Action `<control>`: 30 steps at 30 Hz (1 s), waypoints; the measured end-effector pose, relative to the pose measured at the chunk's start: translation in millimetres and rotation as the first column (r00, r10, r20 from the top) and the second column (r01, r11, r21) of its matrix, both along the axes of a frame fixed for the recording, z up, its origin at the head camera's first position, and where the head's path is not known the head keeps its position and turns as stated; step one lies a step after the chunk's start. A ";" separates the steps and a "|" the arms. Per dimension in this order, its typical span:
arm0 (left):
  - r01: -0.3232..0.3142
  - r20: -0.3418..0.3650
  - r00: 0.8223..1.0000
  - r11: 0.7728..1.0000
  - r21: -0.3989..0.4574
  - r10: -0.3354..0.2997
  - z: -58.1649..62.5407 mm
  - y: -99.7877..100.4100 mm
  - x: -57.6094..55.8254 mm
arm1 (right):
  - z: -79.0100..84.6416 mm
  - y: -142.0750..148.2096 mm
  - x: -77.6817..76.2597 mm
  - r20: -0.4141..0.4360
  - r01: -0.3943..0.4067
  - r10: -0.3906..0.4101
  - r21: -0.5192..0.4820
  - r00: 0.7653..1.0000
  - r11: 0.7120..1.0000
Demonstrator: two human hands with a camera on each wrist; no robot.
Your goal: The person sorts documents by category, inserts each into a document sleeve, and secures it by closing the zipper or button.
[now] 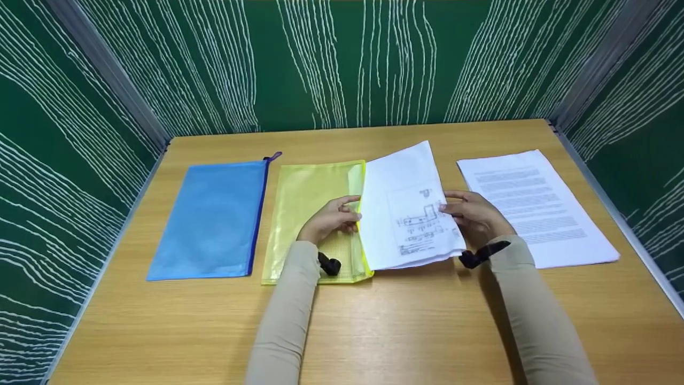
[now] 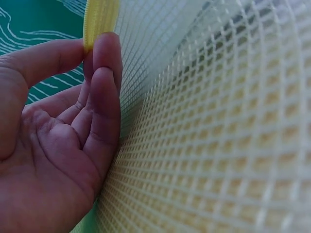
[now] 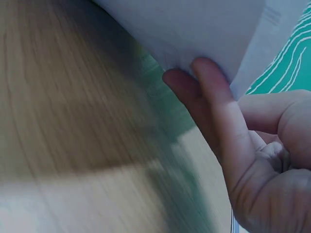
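At the left of the wooden table [image 1: 406,331], a blue pouch [image 1: 214,219] is laid flat, its right side edged by a dark purple zip [image 1: 260,219] with a pull tab at the far corner. Just to its right a yellow mesh pouch [image 1: 304,208] is placed, its right side bordered by a yellow zip edge [image 2: 100,19]. This edge is pinched between the thumb and fingers of the left hand [image 1: 334,218]. Against the zip edge, to the right, folded sheets [image 1: 398,187] bearing a line drawing are held raised and tilted; whether their left margin is inside the pouch cannot be told. Their right margin is clamped between the thumb and fingers of the right hand [image 1: 477,215]. At the far right, partly hidden by that hand, printed pages [image 1: 523,195] are laid flat. The table is bounded by green walls [image 1: 347,64] marked with white lines.
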State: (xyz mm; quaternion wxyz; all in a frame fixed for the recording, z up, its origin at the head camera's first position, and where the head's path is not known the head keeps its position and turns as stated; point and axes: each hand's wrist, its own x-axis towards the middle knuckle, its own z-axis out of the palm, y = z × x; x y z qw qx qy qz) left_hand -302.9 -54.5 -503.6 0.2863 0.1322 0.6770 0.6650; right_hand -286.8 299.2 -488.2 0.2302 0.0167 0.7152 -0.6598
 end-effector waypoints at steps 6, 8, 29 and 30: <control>-0.017 0.014 1.000 1.000 -0.001 0.017 1.2 1.8 0.6 | -1.7 -3.9 -0.2 -0.006 0.016 -0.016 0.014 1.000 1.000; -0.032 0.014 0.999 0.999 -0.004 0.032 1.0 2.5 1.2 | -2.3 -5.3 0.3 0.005 0.020 -0.020 0.017 1.000 1.000; -0.049 0.018 0.999 0.998 -0.027 0.049 -1.6 4.2 0.6 | 1.5 -1.8 5.8 0.113 -0.092 0.098 -0.054 0.989 0.994; -0.048 0.017 0.999 0.998 -0.029 0.049 -1.7 4.2 0.6 | 1.2 -1.1 6.4 0.113 -0.096 0.102 -0.056 0.988 0.994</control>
